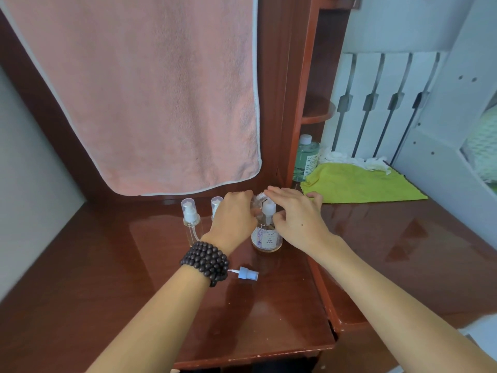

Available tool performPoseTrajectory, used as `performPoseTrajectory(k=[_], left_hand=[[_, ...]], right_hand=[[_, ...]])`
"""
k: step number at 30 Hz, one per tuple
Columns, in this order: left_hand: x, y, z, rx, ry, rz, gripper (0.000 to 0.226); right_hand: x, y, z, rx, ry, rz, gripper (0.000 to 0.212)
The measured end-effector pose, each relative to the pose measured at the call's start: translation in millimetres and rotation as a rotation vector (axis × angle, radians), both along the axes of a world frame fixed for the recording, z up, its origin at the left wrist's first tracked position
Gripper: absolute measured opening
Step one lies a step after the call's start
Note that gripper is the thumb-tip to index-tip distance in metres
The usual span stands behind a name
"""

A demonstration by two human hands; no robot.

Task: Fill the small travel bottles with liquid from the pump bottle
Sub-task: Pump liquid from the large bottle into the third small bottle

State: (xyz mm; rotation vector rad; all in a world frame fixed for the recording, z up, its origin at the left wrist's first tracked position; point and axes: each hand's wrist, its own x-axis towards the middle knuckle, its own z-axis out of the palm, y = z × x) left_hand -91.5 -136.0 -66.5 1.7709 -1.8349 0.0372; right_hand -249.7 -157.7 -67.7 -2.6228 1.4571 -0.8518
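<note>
On top of the glossy reddish-brown wooden desk (166, 292), right in the middle, stands the clear round pump bottle with a white pump head and amber liquid (266, 235), label facing the camera. Both hands are crowded over it, so a lot is blocked. The left hand (232, 215), with a chunky dark wooden bead bracelet (205, 262) on the wrist, is curled around something clear held up by the pump's nozzle. It looks like one of the small travel bottles, but it's mostly behind the knuckles and blurry, so I can't say for sure. The right hand (294, 212) sits over the pump head with the fingers stretched out fairly flat on top; the thumb is tucked under, and whether it's actually pressing down is hard to tell.

To the left, a small clear travel bottle with a white pump and clear cap (190, 219) stands upright near the back edge. A second capped one (216, 207) is right beside it, half hidden by the left hand. A loose light-blue spray cap with its thin tube (247, 273) lies on its side on the desk just beside the bracelet.

Behind, a pink towel with grey trim (150, 98) hangs down. On the right are a lime-green cloth (360, 184), some crumpled white tissue (336, 156) and a green-tinted clear bottle with a white cap (305, 160) tucked against the cabinet.
</note>
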Motion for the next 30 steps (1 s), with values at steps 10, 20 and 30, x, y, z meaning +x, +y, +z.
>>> performPoseTrajectory(k=[10, 20, 30], left_hand=[[-1.7, 1.0, -1.1, -0.002, -0.002, 0.009, 0.006], [-1.4, 3.0, -0.6, 0.007, 0.008, -0.003, 0.006], [-2.9, 2.7, 0.6, 0.002, -0.004, 0.016, 0.005]], right_hand=[[0.2, 2.3, -1.5, -0.057, 0.036, 0.009, 0.059], [-0.7, 6.0, -6.2, -0.059, 0.049, 0.018, 0.061], [0.2, 2.7, -3.5, -0.064, 0.036, 0.009, 0.06]])
